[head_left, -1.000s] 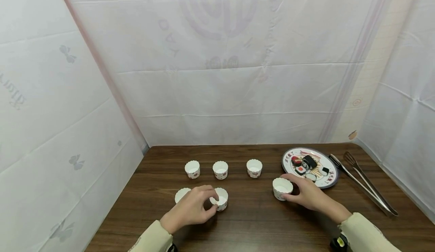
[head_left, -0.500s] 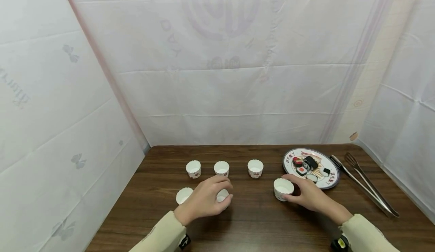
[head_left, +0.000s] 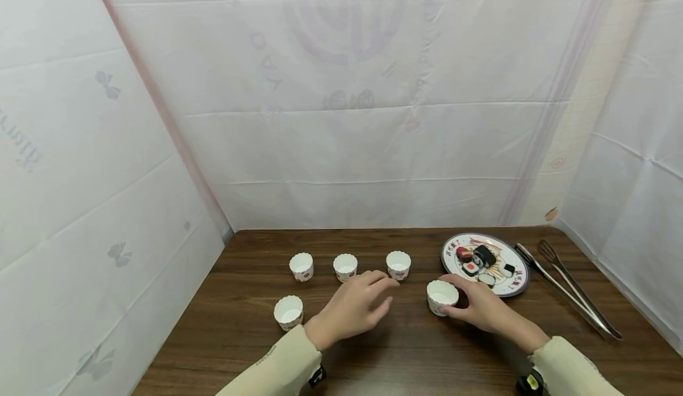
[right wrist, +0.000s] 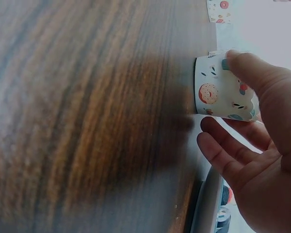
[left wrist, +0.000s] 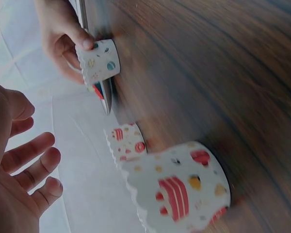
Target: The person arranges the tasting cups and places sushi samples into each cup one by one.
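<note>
My right hand (head_left: 482, 304) grips a white paper baking cup (head_left: 442, 295) by its side, thumb on the near wall and fingers behind. In the right wrist view the cup's base (right wrist: 197, 90) stands right at the tabletop. To its left, my left hand (head_left: 354, 307) hovers over the table with fingers loosely bent and nothing in them. A printed baking cup (left wrist: 179, 189) looms large close to that hand in the left wrist view; in the head view the hand covers it. Another cup (head_left: 289, 312) stands left of the left wrist.
Along the back stand three more cups: left (head_left: 302, 267), middle (head_left: 345, 267) and right (head_left: 398, 265). A round plate (head_left: 520, 286) with several sushi pieces (head_left: 484, 256) sits behind the right hand. Metal tongs (head_left: 573, 292) lie at the right side of the wooden table (head_left: 405, 366).
My left hand has moved right and slightly away from me, from the front-row cups towards the held cup, its fingers spreading. The right hand and its cup have stayed put.
</note>
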`<state>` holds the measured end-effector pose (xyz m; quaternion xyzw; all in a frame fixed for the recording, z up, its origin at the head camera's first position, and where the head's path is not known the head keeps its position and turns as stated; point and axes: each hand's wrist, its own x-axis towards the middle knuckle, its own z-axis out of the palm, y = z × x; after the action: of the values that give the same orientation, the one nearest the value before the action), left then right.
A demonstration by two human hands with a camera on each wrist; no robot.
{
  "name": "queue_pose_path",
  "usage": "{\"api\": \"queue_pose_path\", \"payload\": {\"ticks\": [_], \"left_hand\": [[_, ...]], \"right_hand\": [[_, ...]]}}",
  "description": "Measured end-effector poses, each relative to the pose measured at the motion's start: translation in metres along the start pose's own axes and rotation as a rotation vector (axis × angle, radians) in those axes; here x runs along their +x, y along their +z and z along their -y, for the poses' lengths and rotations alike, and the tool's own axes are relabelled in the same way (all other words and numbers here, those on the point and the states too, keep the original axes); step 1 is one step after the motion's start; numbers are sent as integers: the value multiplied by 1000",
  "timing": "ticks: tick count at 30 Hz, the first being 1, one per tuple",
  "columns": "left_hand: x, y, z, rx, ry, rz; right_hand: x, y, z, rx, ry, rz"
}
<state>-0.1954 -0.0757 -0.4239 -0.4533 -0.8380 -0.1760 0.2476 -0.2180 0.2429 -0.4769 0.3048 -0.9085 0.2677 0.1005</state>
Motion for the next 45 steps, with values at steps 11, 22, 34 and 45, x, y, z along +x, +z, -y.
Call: {"api": "queue_pose_path", "payload": {"ticks": [11, 22, 34, 45], "left_hand": [[15, 15, -9, -13, 1, 19], [26, 30, -12, -7, 10, 51], [40, 47, -20, -21, 32, 156], [48, 58, -26, -6, 80, 198]], "right_hand": [[0, 0, 0, -2, 2, 2], [-2, -1, 0, -4, 50, 21], [-4, -3, -1, 17, 39, 25], [-7, -3, -4, -8, 7, 0]]}}
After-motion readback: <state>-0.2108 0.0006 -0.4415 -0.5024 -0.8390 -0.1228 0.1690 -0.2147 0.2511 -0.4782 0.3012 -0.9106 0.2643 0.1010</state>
